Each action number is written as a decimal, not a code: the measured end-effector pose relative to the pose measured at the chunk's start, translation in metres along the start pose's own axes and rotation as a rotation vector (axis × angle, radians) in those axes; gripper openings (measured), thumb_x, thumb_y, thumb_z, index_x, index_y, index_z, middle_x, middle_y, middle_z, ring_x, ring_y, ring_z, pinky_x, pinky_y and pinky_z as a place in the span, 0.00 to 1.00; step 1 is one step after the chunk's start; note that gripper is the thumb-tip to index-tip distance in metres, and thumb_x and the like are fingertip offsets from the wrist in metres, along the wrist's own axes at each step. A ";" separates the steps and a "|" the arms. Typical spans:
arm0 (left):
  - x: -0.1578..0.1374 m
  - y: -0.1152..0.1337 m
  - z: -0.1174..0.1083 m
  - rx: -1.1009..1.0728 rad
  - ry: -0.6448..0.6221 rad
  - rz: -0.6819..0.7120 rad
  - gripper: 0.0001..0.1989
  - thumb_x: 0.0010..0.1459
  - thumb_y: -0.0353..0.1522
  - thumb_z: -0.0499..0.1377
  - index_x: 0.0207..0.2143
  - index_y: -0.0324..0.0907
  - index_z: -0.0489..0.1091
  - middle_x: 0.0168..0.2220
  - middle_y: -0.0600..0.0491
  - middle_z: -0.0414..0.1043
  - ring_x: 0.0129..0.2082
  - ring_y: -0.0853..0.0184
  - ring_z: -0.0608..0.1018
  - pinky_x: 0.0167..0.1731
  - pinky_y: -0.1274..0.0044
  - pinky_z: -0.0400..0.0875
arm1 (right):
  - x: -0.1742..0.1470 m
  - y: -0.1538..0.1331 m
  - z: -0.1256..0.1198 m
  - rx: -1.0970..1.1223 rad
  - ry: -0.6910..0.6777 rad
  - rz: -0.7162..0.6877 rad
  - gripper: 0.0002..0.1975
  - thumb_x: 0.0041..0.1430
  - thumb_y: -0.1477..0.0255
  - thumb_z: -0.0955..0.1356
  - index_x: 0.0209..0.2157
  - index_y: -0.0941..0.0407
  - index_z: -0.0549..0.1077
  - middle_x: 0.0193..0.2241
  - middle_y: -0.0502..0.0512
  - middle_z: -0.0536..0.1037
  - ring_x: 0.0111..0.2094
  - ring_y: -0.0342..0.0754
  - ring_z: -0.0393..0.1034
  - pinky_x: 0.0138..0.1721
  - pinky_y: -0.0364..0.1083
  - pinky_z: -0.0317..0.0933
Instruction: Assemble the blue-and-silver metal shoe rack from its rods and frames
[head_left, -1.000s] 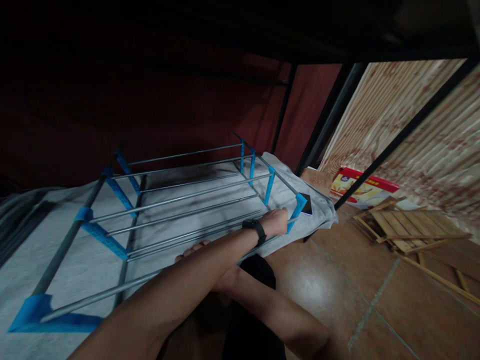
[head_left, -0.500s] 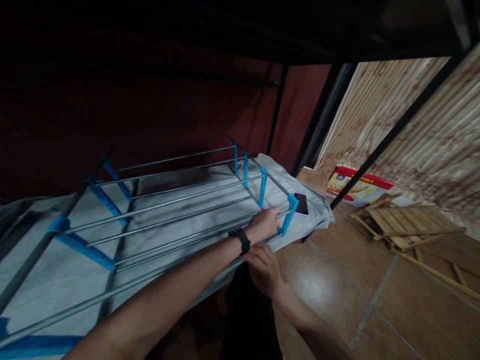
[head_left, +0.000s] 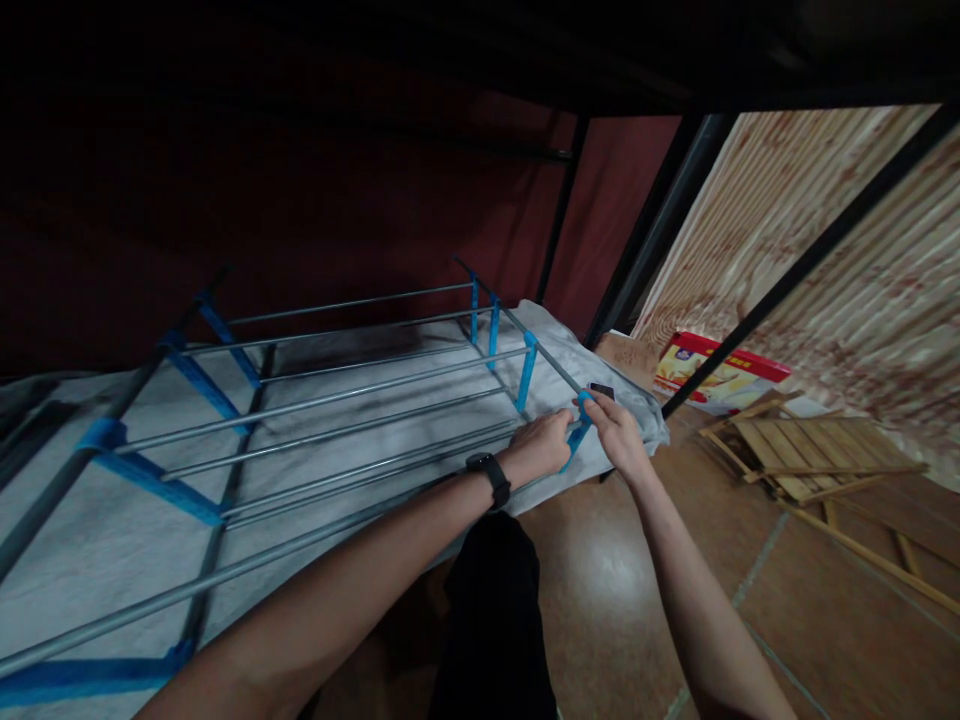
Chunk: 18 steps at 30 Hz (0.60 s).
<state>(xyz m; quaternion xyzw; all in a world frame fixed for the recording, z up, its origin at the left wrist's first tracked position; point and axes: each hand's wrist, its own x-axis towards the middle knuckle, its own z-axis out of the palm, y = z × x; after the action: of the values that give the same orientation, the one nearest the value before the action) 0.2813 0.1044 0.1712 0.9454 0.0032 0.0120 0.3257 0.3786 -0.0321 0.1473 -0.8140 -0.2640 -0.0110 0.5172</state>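
Note:
A rack of grey metal tubes (head_left: 322,400) joined by blue plastic connectors (head_left: 161,475) lies across a whitish cloth (head_left: 315,375). My left hand (head_left: 541,442), with a black watch (head_left: 489,478) on its wrist, is closed round the end of a metal tube at the rack's near right corner. My right hand (head_left: 615,428) pinches the top of the blue corner connector (head_left: 576,440) there. The fingers of both hands partly cover this joint. A dark phone (head_left: 601,391) lies on the cloth just past my right hand, partly hidden by it.
Black metal posts (head_left: 566,215) and a dark overhead surface frame the space. A dark red cloth (head_left: 337,220) hangs behind. On the tiled floor (head_left: 592,560) to the right are a red and yellow box (head_left: 720,372) and a folded wooden slatted piece (head_left: 825,445).
My right hand has moved up and right from beneath my left wrist to the blue corner connector. My left hand has shifted slightly right along the tube. The view has moved slightly.

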 end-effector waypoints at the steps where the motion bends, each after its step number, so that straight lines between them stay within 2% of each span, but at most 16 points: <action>1: -0.001 0.001 -0.001 0.001 0.024 0.004 0.21 0.61 0.28 0.50 0.57 0.42 0.65 0.54 0.46 0.73 0.52 0.60 0.76 0.51 0.70 0.70 | 0.001 0.003 -0.001 0.060 -0.028 0.010 0.25 0.60 0.53 0.65 0.48 0.57 0.78 0.36 0.55 0.81 0.41 0.54 0.72 0.46 0.51 0.63; 6: -0.005 0.006 -0.005 0.001 0.109 0.037 0.21 0.64 0.31 0.48 0.57 0.48 0.66 0.52 0.51 0.75 0.51 0.61 0.77 0.49 0.72 0.70 | 0.005 0.012 -0.003 0.310 -0.084 0.085 0.23 0.56 0.54 0.68 0.47 0.54 0.79 0.40 0.52 0.81 0.44 0.53 0.73 0.50 0.51 0.63; 11: -0.006 0.006 -0.007 0.029 0.124 0.009 0.20 0.65 0.32 0.48 0.57 0.50 0.67 0.51 0.52 0.76 0.50 0.62 0.77 0.47 0.73 0.69 | 0.005 0.016 0.002 0.355 -0.029 0.125 0.24 0.54 0.54 0.70 0.47 0.54 0.79 0.43 0.52 0.80 0.47 0.55 0.72 0.54 0.54 0.62; 18: 0.000 0.006 -0.002 0.063 0.141 -0.050 0.19 0.64 0.32 0.49 0.53 0.51 0.71 0.47 0.52 0.78 0.46 0.61 0.79 0.40 0.74 0.69 | -0.003 0.021 0.009 0.359 0.011 0.125 0.26 0.56 0.50 0.67 0.47 0.53 0.78 0.41 0.53 0.81 0.44 0.55 0.73 0.50 0.55 0.65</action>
<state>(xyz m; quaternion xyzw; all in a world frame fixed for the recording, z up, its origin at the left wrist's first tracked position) 0.2813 0.1011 0.1760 0.9516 0.0502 0.0702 0.2950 0.3834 -0.0325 0.1247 -0.7235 -0.2080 0.0641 0.6551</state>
